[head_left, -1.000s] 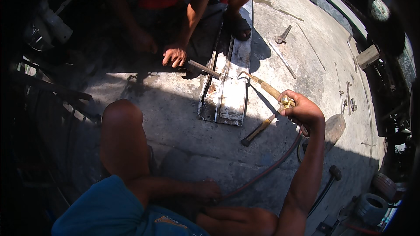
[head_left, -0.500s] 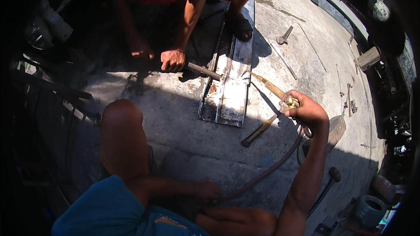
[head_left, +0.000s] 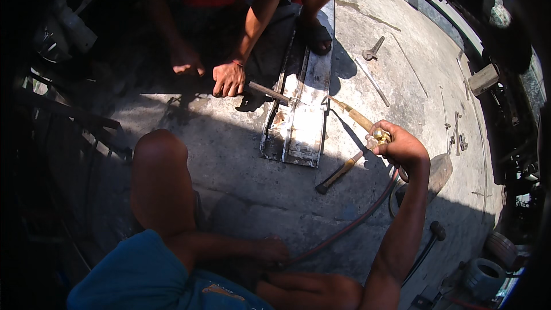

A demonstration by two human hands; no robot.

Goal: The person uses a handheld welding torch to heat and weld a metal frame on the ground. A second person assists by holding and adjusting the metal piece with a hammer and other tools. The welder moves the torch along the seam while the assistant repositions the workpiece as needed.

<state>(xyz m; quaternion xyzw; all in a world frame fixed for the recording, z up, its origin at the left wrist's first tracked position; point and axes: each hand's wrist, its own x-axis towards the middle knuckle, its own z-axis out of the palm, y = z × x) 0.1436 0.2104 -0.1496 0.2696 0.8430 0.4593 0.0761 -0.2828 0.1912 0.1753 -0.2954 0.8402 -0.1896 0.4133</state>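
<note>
In my right hand is a brass gas torch, my fingers closed round its valve end. The torch's thin bent tip lies at the right edge of a long, scraped metal panel on the concrete. My left hand is low in the shadow near my legs. Its fingers look curled, and a reddish hose runs from beside it up toward the torch. A metal bar rests with one end on the panel. A co-worker's hand is just left of the bar's other end.
A hammer with a yellowish handle lies below the torch. Farther right are an adjustable wrench, a metal strip and a wooden block. A dark-headed mallet is beside my right arm. The co-worker's sandalled foot is on the panel.
The co-worker's hand has shifted slightly and its fingers now hang beside the bar's end instead of wrapping round its dark handle. My right hand and the torch have hardly moved.
</note>
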